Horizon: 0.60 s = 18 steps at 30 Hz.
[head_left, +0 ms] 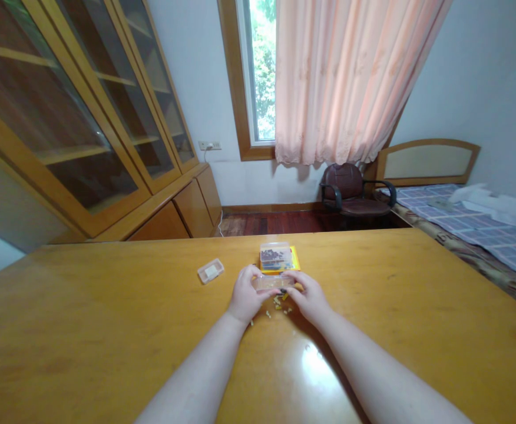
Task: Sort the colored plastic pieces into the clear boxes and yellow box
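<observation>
A small clear plastic box [274, 283] is held up between my two hands, just above the table. My left hand [245, 292] grips its left end, thumb along the near side. At the other end, my right hand [307, 292] has its fingers closed on the box. Below it, several small pale yellow pieces [277, 302] are scattered on the wood. Just behind stands another clear plastic box [275, 255] with dark pieces inside, resting on a yellow box [295, 259]. What the held box contains is too small to make out.
A small clear case [211, 271] with a whitish item inside lies to the left on the wooden table [108, 330]. Beyond the far edge are a brown armchair [350, 191], a bed [483, 215] on the right and a glass-fronted cabinet [121, 206] on the left.
</observation>
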Each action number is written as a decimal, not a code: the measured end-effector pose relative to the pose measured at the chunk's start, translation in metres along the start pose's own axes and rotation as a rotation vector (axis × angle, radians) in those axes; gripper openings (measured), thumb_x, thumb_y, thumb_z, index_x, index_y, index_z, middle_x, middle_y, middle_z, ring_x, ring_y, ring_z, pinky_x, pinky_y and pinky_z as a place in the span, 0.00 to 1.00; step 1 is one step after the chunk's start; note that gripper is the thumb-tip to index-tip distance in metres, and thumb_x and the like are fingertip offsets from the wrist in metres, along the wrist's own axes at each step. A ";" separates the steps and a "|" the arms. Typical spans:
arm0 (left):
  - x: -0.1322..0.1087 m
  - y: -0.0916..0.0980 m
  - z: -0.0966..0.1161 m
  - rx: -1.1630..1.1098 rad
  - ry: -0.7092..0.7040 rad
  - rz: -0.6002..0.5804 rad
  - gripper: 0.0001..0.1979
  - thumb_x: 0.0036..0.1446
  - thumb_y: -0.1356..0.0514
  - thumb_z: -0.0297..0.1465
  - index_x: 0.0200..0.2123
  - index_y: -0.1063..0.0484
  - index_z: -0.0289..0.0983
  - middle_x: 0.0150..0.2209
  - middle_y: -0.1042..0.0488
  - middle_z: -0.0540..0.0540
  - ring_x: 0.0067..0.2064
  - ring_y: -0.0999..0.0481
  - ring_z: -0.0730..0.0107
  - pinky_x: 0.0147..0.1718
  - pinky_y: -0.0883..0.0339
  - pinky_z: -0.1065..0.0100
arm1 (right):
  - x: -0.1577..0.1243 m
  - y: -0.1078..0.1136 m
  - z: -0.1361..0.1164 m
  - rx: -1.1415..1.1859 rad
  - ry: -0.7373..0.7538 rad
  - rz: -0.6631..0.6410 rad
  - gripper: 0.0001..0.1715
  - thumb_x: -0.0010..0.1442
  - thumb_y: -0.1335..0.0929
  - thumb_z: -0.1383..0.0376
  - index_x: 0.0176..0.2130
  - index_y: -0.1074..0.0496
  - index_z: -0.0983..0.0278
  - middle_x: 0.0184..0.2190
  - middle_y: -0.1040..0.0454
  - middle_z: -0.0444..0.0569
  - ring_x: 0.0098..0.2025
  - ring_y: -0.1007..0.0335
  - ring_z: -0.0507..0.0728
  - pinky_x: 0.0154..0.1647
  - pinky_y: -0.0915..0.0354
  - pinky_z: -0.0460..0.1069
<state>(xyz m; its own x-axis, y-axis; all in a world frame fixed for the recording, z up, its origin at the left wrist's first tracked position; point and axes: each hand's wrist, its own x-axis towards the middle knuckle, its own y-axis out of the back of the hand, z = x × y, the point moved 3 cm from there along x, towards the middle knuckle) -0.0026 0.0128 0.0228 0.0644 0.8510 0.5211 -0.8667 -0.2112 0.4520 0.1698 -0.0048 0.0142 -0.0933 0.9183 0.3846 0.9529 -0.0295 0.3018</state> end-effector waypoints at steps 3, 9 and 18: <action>-0.001 0.000 0.000 -0.004 -0.025 0.006 0.24 0.33 0.32 0.44 0.27 0.39 0.37 0.29 0.34 0.51 0.32 0.32 0.69 0.33 0.38 0.69 | 0.000 0.001 0.000 -0.010 0.002 -0.012 0.14 0.51 0.35 0.66 0.40 0.29 0.61 0.39 0.26 0.49 0.42 0.31 0.57 0.46 0.36 0.54; 0.000 0.003 0.001 0.021 -0.050 0.006 0.23 0.39 0.36 0.45 0.36 0.33 0.38 0.35 0.30 0.47 0.40 0.30 0.63 0.41 0.37 0.63 | -0.002 0.001 0.002 -0.093 0.049 0.015 0.16 0.52 0.34 0.63 0.43 0.30 0.62 0.41 0.27 0.51 0.43 0.32 0.58 0.45 0.36 0.54; 0.002 0.002 0.005 -0.093 -0.095 -0.058 0.17 0.46 0.38 0.40 0.39 0.30 0.38 0.38 0.27 0.46 0.41 0.29 0.65 0.44 0.36 0.64 | 0.000 0.005 0.001 -0.117 0.036 0.108 0.22 0.51 0.32 0.61 0.47 0.33 0.62 0.45 0.29 0.53 0.46 0.34 0.59 0.49 0.39 0.55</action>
<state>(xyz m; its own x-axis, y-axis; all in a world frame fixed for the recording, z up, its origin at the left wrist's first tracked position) -0.0021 0.0116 0.0283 0.1582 0.8103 0.5643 -0.9018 -0.1142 0.4168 0.1750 -0.0047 0.0142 -0.0041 0.8928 0.4504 0.9182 -0.1750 0.3553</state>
